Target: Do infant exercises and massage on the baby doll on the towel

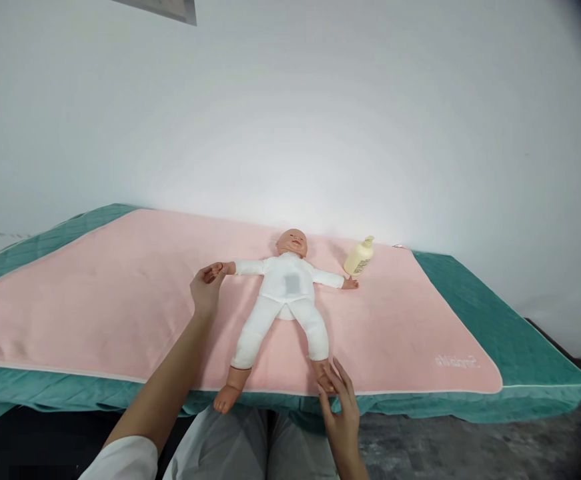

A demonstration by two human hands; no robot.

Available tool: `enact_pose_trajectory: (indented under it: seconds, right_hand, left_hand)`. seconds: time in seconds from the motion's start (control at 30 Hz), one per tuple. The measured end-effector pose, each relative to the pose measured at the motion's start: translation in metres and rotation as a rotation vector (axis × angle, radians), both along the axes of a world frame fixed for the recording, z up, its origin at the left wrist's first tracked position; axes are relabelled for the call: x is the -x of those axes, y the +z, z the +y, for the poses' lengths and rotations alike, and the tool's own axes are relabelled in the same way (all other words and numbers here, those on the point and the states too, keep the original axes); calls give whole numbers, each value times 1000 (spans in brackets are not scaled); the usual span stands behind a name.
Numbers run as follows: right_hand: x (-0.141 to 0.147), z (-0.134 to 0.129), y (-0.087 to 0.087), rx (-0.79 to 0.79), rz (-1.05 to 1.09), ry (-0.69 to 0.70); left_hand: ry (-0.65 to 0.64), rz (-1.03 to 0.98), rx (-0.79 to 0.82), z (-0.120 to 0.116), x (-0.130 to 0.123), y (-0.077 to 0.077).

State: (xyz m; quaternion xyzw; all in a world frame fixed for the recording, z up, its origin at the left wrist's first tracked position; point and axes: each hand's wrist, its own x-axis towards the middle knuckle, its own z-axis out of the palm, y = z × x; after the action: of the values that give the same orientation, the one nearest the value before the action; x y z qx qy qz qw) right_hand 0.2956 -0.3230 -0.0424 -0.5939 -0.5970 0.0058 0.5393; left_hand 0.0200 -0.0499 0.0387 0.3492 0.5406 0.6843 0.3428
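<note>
A baby doll point(287, 280) in a white soft suit lies on its back with arms and legs spread, its head toward the wall. My left hand point(206, 288) is closed on the doll's hand point(224, 268), at the left of the view. Near the front edge, my right hand point(341, 403) has its thumb and fingers around the toes of the doll's foot point(321, 373). The other foot point(230, 392) reaches over the mat's front edge, untouched. A grey patch marks the middle of the suit.
Beside the doll's other hand stands a pale yellow pump bottle point(359, 259). A pink mat point(400, 333) lies under both, on a green quilted cover point(490, 300). A white wall point(290, 120) rises behind. My legs point(250, 447) are close to the front edge.
</note>
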Motion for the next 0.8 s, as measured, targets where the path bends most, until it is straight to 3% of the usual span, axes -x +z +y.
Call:
enact_pose_trajectory:
  seconds: [0.13,0.33,0.53,0.8]
  right_hand:
    - [-4,6,17,-78,108,-1]
    - [-4,33,48,-191,266,25]
    - [-2,66,79,-156,277,-47]
    - [4,99,102,-99,241,-49]
  left_hand:
    - [-155,189,-178,-21,-22,16]
    - [-455,532,-179,-43,-51,30]
    - [-547,749,-442,-38,-57,17]
    - [-568,940,-614,-33,-53,-1]
